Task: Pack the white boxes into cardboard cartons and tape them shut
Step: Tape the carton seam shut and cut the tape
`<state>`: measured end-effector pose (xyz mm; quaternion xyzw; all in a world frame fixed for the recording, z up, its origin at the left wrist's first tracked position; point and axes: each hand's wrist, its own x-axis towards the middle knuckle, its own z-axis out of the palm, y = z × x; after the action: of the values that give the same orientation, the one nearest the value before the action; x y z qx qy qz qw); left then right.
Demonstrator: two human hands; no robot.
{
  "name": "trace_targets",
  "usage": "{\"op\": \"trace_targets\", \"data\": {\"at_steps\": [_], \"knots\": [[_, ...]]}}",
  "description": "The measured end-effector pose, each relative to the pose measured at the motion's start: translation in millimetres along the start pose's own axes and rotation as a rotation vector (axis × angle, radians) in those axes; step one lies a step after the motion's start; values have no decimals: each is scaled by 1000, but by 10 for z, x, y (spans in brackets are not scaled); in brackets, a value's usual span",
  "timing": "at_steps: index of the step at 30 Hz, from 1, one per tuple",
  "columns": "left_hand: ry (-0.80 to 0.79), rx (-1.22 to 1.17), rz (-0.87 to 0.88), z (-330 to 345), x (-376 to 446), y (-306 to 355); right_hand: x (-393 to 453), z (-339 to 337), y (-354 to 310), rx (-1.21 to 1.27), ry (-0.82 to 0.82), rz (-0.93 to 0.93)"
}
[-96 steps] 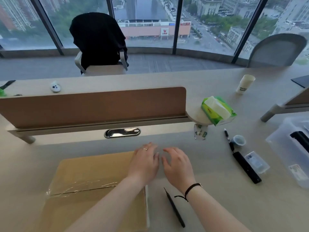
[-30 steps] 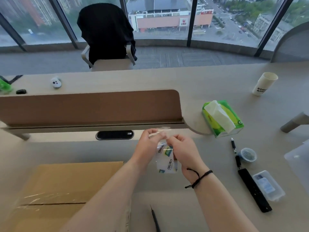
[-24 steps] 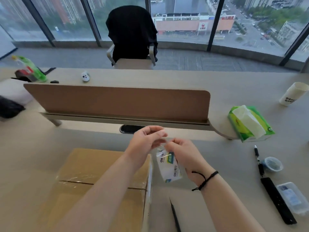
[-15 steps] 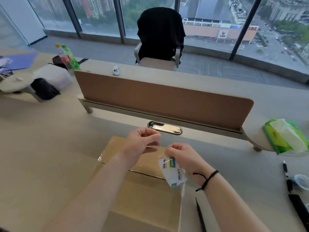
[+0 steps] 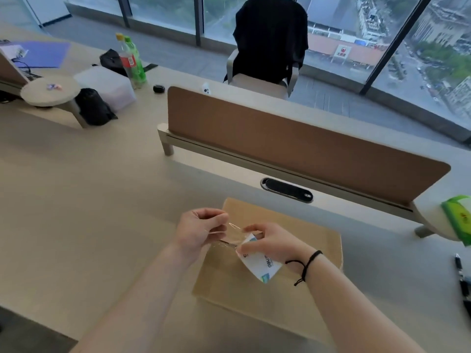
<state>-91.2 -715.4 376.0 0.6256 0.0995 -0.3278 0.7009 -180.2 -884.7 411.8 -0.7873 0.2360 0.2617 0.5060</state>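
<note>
cardboard carton [image 5: 293, 240] lies closed on the desk [image 5: 76, 200] beneath both hands. right hand [image 5: 270, 242] grips the tape roll [image 5: 260, 263]; left hand [image 5: 201, 229] now pinches its peeled-out clear end, ready for another strip.

Right edge cuts off tissue pack [image 5: 458, 217] and pen [image 5: 462, 278].

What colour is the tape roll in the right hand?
White label with blue and green print on the tape roll; the tape itself is clear. Head view.
</note>
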Motion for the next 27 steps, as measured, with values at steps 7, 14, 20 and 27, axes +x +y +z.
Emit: {"op": "trace_targets", "data": {"at_steps": [7,14,20,27], "knots": [[53,-183,-127,-339,126,-126,220,122,-92,-44,69,55],[59,-328,-228,-465,182,-219,262,176,41,90,168,-45],[12,-318,-236,-475,184,-300,190,210,129,129,215,-105],[84,-303,-230,-500,174,-421,230,257,65,35,262,-96]]}}
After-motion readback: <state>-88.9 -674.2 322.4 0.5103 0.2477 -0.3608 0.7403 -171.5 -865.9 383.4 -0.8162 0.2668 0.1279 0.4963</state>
